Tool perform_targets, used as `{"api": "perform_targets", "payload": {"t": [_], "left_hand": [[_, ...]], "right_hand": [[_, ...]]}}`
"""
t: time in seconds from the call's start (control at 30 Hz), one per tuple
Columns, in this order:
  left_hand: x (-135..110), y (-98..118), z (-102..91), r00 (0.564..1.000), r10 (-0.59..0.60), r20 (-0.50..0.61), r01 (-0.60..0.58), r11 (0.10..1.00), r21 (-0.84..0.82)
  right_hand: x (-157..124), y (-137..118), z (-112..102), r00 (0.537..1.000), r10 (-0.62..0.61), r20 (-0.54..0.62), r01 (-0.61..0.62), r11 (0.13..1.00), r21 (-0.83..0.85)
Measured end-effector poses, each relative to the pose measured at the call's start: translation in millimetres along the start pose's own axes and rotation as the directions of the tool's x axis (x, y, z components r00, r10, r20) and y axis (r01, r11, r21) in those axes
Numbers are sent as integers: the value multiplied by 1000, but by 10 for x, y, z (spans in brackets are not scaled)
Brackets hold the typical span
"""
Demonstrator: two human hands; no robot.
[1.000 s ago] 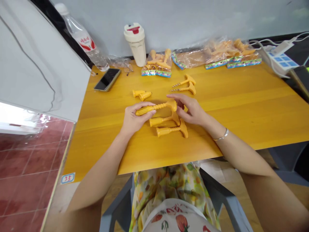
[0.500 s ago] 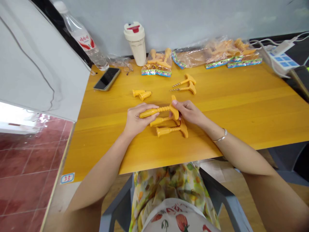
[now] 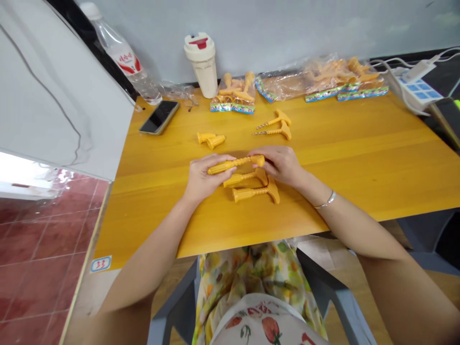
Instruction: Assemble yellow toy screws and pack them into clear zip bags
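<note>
Between my hands is a yellow corkscrew (image 3: 242, 162), its ribbed sleeve fitted over the screw end. My left hand (image 3: 203, 176) pinches that sleeve between thumb and fingers. At the other end my right hand (image 3: 280, 164) has its fingers closed on the T-shaped handle, which now shows end-on. Just below, on the table, lie two more sleeved yellow corkscrews, an upper one (image 3: 244, 178) and a lower one (image 3: 256, 193). Beyond my hands are two corkscrews with bare metal spirals (image 3: 275, 130) and two loose yellow sleeves (image 3: 215, 142).
Along the back of the wooden table (image 3: 151, 215) stand a water bottle (image 3: 125, 60) and a white cup (image 3: 204, 67). A phone (image 3: 159, 117) lies at the left. Bagged corkscrews (image 3: 235, 93) and more bags (image 3: 330, 79) line the wall. A power strip (image 3: 419, 88) with cables sits far right.
My right hand has rolled over the handle, turning it from broadside to end-on. My left hand keeps its place on the sleeve.
</note>
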State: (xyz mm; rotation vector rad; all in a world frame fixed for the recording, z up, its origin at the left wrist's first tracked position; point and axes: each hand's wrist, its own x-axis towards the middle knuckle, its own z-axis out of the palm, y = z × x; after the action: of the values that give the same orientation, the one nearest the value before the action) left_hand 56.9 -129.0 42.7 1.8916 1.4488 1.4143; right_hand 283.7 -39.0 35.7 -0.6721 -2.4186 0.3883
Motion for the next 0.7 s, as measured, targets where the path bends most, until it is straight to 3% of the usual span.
{"api": "perform_targets", "payload": {"t": [0.13, 0.27, 0.33, 0.43, 0.5, 0.6, 0.7], "left_hand": [[-6, -7, 3, 994, 106, 20, -107, 994, 25], [-17, -29, 23, 983, 181, 16, -181, 982, 48], [-15, -39, 30, 987, 158, 12, -158, 986, 51], [0, -55, 23, 998, 61, -14, -60, 997, 43], [11, -63, 12, 999, -4, -34, 5, 999, 39], [16, -64, 5, 999, -36, -36, 37, 999, 37], [3, -51, 15, 999, -2, -43, 3, 999, 34]], "right_hand": [[34, -179, -31, 977, 204, 69, -214, 957, 198], [55, -336, -47, 870, 401, 285, -488, 780, 392], [57, -319, -47, 844, 437, 311, -531, 765, 364], [53, -181, -67, 907, 410, 97, -421, 893, 160], [47, -73, -92, 963, 267, -24, -267, 963, -26], [36, 19, -107, 999, 37, -4, -37, 981, -192], [31, -5, -63, 1000, 6, 1, -6, 973, -232]]}}
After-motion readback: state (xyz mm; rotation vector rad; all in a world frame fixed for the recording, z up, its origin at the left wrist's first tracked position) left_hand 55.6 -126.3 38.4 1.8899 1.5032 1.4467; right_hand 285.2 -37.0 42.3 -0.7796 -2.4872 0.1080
